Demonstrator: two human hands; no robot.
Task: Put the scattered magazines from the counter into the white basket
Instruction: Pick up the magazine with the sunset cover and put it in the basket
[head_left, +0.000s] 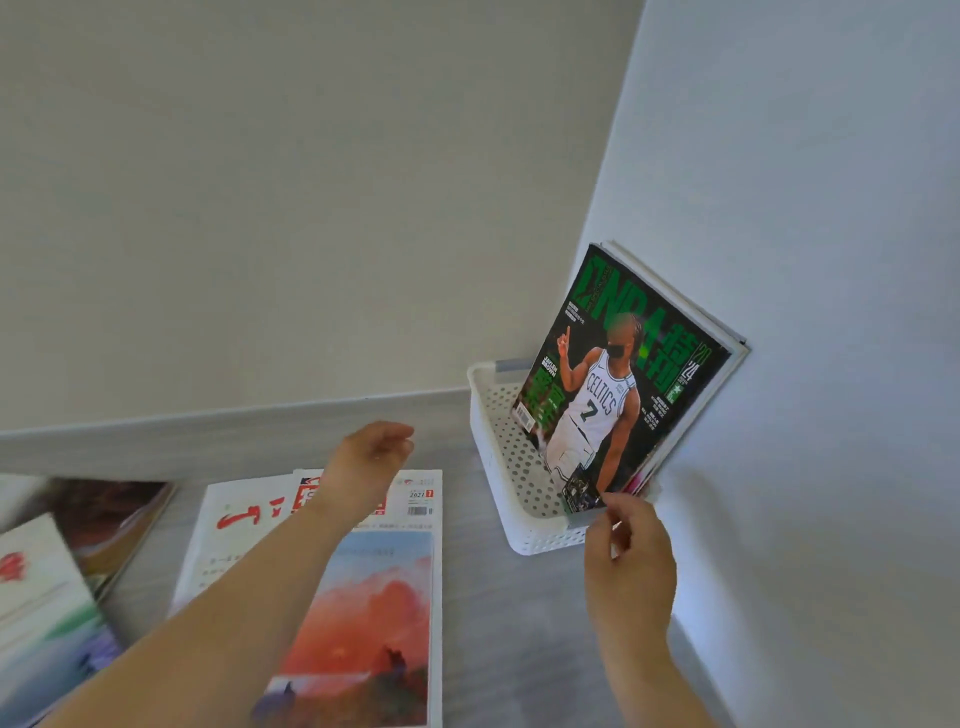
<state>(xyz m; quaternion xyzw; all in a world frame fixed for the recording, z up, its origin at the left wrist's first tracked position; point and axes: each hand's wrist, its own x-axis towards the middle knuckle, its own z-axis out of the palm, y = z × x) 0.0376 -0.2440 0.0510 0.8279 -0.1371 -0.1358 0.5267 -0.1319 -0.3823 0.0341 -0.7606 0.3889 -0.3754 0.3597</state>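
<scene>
Broadly, I am looking down on a grey desk (498, 597) that runs into a corner, with a pale wall at twelve o'clock and another closing in at three. Scattered magazines lie flat from seven to nine o'clock: a sunset-cover magazine (363, 623) overlapping a white one with red brushwork (234, 525), a pale landscape issue (41, 597) and a dark one (109, 514) at the far left edge. At two o'clock the white basket (498, 457) sits tucked into the corner, so the wall props whatever stands in it. A green basketball magazine (623, 374) stands there tilted, leaning back on other issues (727, 338) against the wall. My right hand (628, 561) is at its lower corner, grip narrow, fingertips (615, 506) pinched; I cannot tell whether they touch the cover. I judge it is seating the magazine. My left hand (371, 457) hovers over the flat pile at ten o'clock, grip loosely open and holding nothing, probably poised for the next issue.
</scene>
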